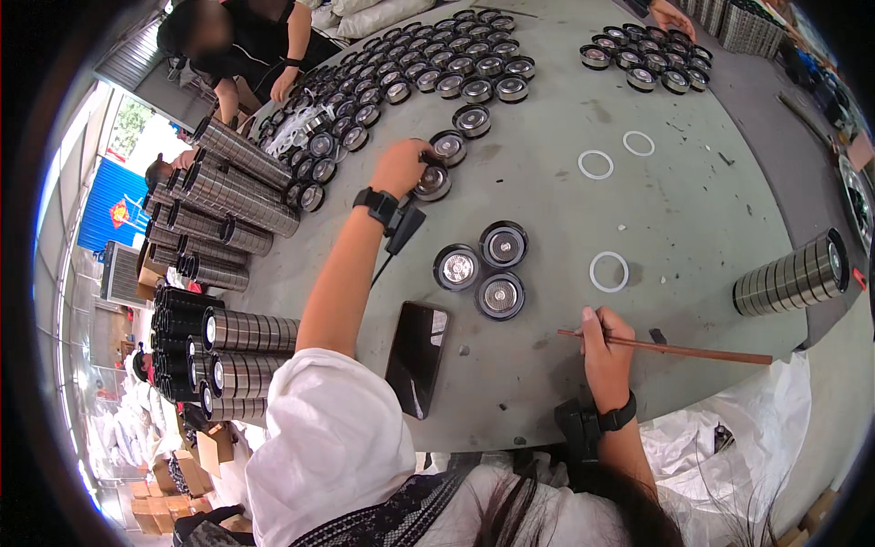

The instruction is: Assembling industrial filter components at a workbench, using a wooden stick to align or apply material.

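My left hand (401, 168) reaches forward over the table. Its fingers are closed at the edge of a round silver part with a black rim (432, 186); the fingertips are partly hidden. Two more such parts lie just beyond it. Near the table's front edge, my right hand (608, 356) pinches a thin brown wooden stick (697, 350), which points out to the right. Between my hands three round black-rimmed parts (500, 295) sit together, silver centres up. A white ring (609, 272) lies flat ahead of my right hand.
A dark phone (417, 358) lies right of my left forearm. Stacks of silver parts (239, 182) line the left; another stack (791, 273) stands at right. Many round parts (447, 55) cover the far table, where a person (264, 46) works. Another person's hand (672, 18) is far right.
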The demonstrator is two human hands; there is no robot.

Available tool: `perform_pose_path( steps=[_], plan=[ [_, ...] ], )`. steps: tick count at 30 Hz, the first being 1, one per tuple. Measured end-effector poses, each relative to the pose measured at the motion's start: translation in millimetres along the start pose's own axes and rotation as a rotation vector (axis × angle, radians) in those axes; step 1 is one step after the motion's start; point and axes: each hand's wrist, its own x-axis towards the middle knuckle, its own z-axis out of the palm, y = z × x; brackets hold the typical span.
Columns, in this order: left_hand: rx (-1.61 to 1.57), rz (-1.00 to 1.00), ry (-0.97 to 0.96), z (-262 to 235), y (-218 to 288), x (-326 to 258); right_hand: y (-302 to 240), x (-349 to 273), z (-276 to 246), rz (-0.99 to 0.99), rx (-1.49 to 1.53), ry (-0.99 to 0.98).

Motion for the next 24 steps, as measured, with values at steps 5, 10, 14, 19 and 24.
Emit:
perform_pose_path(
  steps=[5, 10, 14, 19, 24],
  plan=[
    [-0.006, 0.076, -0.005, 1, 48, -41, 2, 0, 0, -0.023, 0.028, -0.005],
    [-0.059, 0.1, -0.064, 3, 74, -62, 5, 1, 0, -0.044, 0.036, -0.018],
    [-0.104, 0.148, -0.104, 1, 83, -71, 3, 1, 2, -0.063, 0.059, -0.025],
    [-0.108, 0.084, -0.137, -23, 87, -42, 5, 0, -1, -0.018, 0.032, -0.017],
    [0.01, 0.148, 0.082, -15, 57, 53, 2, 1, 1, -0.01, -0.013, -0.016]
  ],
)
